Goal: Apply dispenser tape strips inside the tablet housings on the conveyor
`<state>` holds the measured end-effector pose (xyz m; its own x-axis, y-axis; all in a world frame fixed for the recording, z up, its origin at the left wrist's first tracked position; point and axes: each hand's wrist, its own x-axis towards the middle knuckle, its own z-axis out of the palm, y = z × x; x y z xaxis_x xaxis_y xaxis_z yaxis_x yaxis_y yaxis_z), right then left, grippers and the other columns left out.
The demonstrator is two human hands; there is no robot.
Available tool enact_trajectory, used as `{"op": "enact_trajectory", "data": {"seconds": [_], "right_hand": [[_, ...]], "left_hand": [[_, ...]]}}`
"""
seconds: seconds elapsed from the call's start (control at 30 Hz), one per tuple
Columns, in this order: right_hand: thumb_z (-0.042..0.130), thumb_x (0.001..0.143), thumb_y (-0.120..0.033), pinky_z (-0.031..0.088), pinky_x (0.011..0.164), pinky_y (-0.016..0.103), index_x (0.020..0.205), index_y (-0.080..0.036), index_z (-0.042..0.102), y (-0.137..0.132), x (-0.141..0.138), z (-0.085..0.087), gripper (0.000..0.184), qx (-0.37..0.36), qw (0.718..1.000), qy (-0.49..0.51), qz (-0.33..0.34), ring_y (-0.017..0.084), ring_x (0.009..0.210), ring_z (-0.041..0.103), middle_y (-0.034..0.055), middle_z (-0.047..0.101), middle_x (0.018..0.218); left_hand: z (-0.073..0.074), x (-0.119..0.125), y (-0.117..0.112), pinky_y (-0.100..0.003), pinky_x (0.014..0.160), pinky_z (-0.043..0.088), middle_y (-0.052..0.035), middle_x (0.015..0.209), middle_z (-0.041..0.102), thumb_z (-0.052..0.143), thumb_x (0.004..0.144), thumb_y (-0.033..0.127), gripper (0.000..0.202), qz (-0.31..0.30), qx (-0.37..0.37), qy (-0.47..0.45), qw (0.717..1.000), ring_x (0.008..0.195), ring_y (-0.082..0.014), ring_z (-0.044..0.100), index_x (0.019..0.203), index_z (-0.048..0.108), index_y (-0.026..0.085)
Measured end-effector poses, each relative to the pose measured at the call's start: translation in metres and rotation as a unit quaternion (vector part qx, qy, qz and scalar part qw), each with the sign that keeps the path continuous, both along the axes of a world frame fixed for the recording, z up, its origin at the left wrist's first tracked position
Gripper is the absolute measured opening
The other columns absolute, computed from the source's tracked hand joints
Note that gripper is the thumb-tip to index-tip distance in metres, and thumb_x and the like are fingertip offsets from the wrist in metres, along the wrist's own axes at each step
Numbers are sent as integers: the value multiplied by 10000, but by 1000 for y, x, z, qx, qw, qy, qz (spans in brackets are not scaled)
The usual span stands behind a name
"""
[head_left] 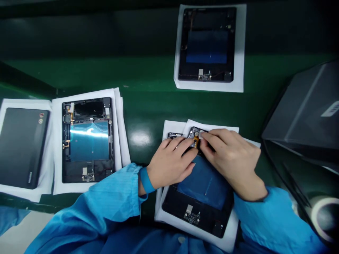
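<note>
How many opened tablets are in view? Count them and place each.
3 open black rectangular tablets with blue inner panels: the left tablet at mid-left, the top tablet at upper centre, the near tablet beneath the left hand and right hand. None seems hidden.

The counter [143, 106] is smooth green with a glossy sheen. The open tablet [203, 190] shows matt black plastic and a shiny blue film, with matt white paper [174, 126] under it. Far left of the tablet, a closed cover [22, 146] looks satin dark grey. The sleeves [111, 201] are smooth blue cloth.
</note>
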<state>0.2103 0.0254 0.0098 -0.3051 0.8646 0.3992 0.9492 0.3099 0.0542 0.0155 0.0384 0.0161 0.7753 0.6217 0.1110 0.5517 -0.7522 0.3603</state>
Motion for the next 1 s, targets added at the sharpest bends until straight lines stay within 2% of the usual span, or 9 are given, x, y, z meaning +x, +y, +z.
{"op": "enact_trajectory", "data": {"seconds": [0.1,0.27,0.43,0.53,0.67,0.73,0.83,0.93,1.0], "right_hand": [[613,892,-220,312,526,279,944,-184,686,-3,-5,4,96,-12,999,-37,6,127,713,540,-6,696,884],[546,890,-127,359,563,304,1098,-100,663,-10,-13,9,240,-55,989,-134,12,172,782,567,65,674,905],[573,884,-175,463,767,335,1196,-162,627,-34,14,9,317,-61,995,-59,53,224,967,604,74,678,1130],[607,890,-307,487,757,363,1253,-139,594,-53,40,7,401,-22,998,-26,-45,272,986,616,127,666,1188],[588,895,-437,391,481,348,1249,-150,593,-58,60,-5,456,-28,988,-21,-149,262,769,625,140,689,1072],[564,906,-449,337,432,321,1138,-204,634,-53,65,-14,344,-63,988,17,-143,225,678,602,106,684,974],[569,908,-390,389,474,288,973,-234,631,-46,72,-21,180,-85,986,112,-87,193,675,611,68,662,885],[553,920,-305,471,594,260,883,-242,588,-41,77,-17,81,-65,984,162,-47,175,728,642,37,652,816],[549,923,-289,486,636,252,841,-245,570,-36,76,-10,96,-42,982,181,-29,168,729,646,32,649,794]], "left_hand": [[-4,1,-1,-422,955,429,-126,1298,584,515,931,321,334,6,11,-10,1000,1219,-293,506,1200,599,141],[-9,3,2,-445,960,462,-136,1272,593,557,902,304,323,11,0,-21,1000,1221,-299,513,1172,613,137],[6,-20,-18,-451,1059,461,-133,1343,547,588,889,281,348,83,-104,-109,985,1270,-266,499,1220,587,171],[19,-48,-45,-446,1063,479,-139,1376,523,611,887,275,373,169,-227,-179,942,1282,-256,520,1251,569,208],[27,-70,-63,-395,976,545,-148,1322,576,607,905,256,421,230,-399,-237,855,1227,-239,585,1316,521,216],[28,-69,-62,-388,948,560,-153,1238,624,615,904,265,444,239,-453,-240,824,1167,-233,622,1328,512,185],[24,-62,-57,-368,894,581,-155,1226,636,632,889,264,443,249,-478,-248,805,1135,-233,633,1310,535,166],[21,-58,-55,-368,928,564,-130,1274,633,604,899,219,385,252,-485,-281,789,1165,-221,624,1281,568,191],[21,-60,-58,-381,965,545,-126,1296,630,600,898,206,373,262,-504,-303,765,1177,-218,623,1270,581,192]]}}
